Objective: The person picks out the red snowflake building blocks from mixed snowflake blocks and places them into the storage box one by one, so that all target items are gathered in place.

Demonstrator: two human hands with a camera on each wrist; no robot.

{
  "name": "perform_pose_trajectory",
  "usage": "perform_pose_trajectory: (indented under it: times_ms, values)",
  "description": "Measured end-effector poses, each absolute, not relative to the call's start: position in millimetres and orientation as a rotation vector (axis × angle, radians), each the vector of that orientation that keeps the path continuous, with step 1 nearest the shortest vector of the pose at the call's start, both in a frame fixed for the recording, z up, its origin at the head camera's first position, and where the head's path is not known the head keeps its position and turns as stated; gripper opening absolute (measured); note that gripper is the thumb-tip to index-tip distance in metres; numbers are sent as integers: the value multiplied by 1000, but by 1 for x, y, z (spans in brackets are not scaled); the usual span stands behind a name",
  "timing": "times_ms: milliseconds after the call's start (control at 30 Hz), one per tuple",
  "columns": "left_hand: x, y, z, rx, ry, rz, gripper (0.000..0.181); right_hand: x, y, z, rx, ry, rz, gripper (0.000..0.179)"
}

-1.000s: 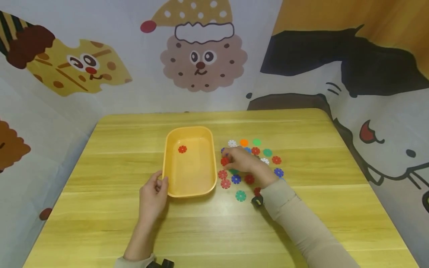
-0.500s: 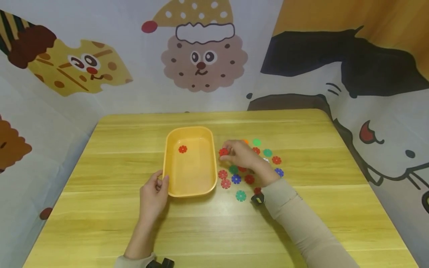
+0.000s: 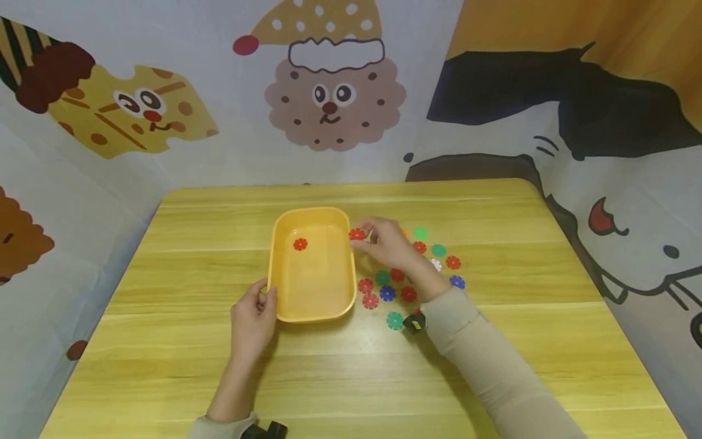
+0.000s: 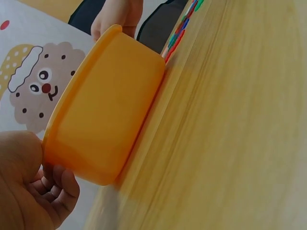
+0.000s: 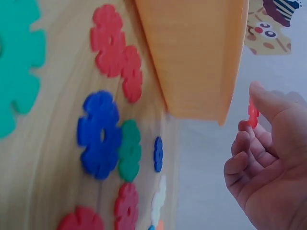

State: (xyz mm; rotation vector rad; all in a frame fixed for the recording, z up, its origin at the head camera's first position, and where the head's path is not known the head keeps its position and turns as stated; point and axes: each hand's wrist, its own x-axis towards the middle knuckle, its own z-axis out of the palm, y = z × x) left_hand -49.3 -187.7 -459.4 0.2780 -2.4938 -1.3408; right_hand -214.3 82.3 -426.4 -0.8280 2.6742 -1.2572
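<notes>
My left hand [image 3: 253, 320] grips the near left rim of a yellow-orange plastic tray [image 3: 315, 283]; in the left wrist view its thumb and curled fingers [image 4: 67, 191] are at the tray's edge. One red snowflake disc [image 3: 300, 244], a notched toy piece, lies inside toward the back. Thumb and finger of my right hand [image 3: 392, 244] pinch another red snowflake disc [image 3: 356, 234], held at the tray's right rim in the head view. The right wrist view has that pinched disc [image 5: 253, 115] raised off the table, beyond the tray's wall [image 5: 201, 57].
Several snowflake discs lie spread on the wooden table [image 3: 329, 378] right of the tray, among them a green disc [image 3: 395, 321], a blue disc [image 3: 387, 293] and a white disc [image 3: 436, 264]. My right forearm crosses over part of them. A cartoon-printed cloth [image 3: 219, 164] hangs behind the table.
My right hand has lifted the red disc from among the spread discs and moved left and back to the tray's right rim. The left hand still holds the tray in place.
</notes>
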Motion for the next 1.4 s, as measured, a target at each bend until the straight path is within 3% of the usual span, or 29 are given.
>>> perform_pose_trajectory:
  times_ms: [567, 1400]
  values:
    - [-51, -188, -460, 318, -2494, -1357, 32, -211, 35, -417, -1018, 2648, -1199, 38]
    - [-51, -188, -462, 299, -2478, -1369, 30, -219, -18, -425, -1037, 2591, -974, 42]
